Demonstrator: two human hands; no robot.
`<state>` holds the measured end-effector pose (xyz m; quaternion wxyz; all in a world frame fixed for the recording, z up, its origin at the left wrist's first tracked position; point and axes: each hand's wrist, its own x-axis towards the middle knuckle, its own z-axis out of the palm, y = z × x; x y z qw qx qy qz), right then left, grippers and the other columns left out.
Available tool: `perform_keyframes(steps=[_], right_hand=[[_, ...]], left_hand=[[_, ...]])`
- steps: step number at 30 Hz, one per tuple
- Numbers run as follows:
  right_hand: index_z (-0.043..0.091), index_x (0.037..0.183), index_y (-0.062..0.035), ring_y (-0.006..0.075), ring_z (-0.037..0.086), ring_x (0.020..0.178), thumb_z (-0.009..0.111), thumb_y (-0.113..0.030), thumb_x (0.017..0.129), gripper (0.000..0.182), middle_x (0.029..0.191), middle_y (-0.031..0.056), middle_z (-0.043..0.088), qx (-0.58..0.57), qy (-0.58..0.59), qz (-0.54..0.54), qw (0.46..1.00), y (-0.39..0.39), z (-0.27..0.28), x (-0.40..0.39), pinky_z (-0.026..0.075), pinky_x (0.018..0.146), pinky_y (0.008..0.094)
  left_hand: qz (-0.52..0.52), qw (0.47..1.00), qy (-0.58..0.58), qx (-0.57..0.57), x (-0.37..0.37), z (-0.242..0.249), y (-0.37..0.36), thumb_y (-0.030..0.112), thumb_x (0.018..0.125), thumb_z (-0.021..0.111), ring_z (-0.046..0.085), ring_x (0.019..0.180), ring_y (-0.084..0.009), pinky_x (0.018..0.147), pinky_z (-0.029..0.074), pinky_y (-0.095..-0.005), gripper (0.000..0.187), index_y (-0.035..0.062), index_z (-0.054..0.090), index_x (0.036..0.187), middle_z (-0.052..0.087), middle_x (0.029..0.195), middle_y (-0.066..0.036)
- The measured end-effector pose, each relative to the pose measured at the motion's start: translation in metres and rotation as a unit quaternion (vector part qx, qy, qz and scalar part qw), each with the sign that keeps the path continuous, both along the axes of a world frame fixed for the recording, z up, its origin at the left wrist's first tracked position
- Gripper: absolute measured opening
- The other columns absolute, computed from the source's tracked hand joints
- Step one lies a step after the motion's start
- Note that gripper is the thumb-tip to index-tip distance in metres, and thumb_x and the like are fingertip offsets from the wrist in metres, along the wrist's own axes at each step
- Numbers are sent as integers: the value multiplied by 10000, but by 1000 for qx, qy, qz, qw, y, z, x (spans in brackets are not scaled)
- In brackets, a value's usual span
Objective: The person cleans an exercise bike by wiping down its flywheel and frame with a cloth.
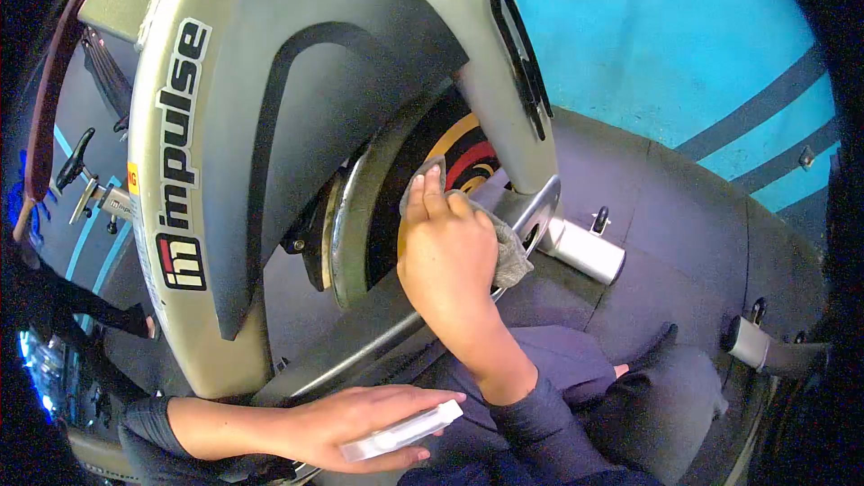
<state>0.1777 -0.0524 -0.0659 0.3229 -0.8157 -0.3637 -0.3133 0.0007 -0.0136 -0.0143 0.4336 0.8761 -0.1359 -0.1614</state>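
Note:
My right hand is closed on a grey cloth, which sticks out on both sides of the fingers. Hand and cloth are against the lower frame of the exercise bike, beside its dark flywheel with yellow and red rings. Below, my left hand holds a small, flat, clear bottle with a white cap between thumb and fingers. The bottle lies tilted, its cap toward the right. The cloth partly hides the flywheel's centre.
The bike's large grey guard with a champagne-coloured edge rises above my hands. A silver-ended floor stabiliser extends right. Another metal foot stands at the far right. My bent leg is at lower right, near a blue wall.

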Motion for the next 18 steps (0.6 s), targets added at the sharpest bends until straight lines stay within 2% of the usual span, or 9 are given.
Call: perform_keyframes(steps=[4, 7, 9, 13, 18], right_hand=[[617, 1177, 39, 252, 604, 910, 568, -152, 773, 450, 1243, 200, 597, 19, -12, 16, 1000, -5, -3, 4, 474, 738, 354], [615, 1163, 48, 276, 604, 907, 580, -161, 777, 441, 1228, 206, 599, 77, -6, 48, 996, -9, -4, 5, 488, 769, 377], [631, 1151, 21, 283, 632, 912, 596, -131, 786, 396, 1199, 187, 621, 104, 18, 77, 991, -12, -4, 7, 510, 760, 388], [632, 1168, -7, 282, 627, 924, 596, -155, 824, 376, 1230, 166, 609, 98, 14, 114, 989, -21, -2, 7, 503, 757, 385], [600, 1203, -11, 303, 600, 973, 616, -162, 804, 427, 1272, 173, 575, 86, 14, 166, 982, -28, -4, 7, 489, 789, 405]], left_hand=[[-3, 1000, -6, -6, 0, 1, 1, 107, 845, 694, 588, 1086, -244, 938, 467, -342, 713, 73, 328, 1455, 600, 1170, -76], [-4, 999, -32, 2, -1, 0, -1, 117, 848, 691, 589, 1075, -248, 926, 473, -341, 708, 87, 330, 1456, 599, 1161, -73], [-1, 999, -35, 0, -1, -1, 0, 118, 848, 690, 590, 1070, -249, 920, 477, -343, 710, 93, 328, 1458, 597, 1159, -72], [-7, 999, -39, 3, -1, -2, 1, 125, 852, 684, 592, 1062, -250, 910, 484, -349, 718, 105, 311, 1465, 590, 1157, -76], [-8, 999, -35, 0, -2, -3, 3, 135, 858, 677, 589, 1068, -253, 917, 484, -355, 720, 105, 297, 1469, 585, 1164, -81]])
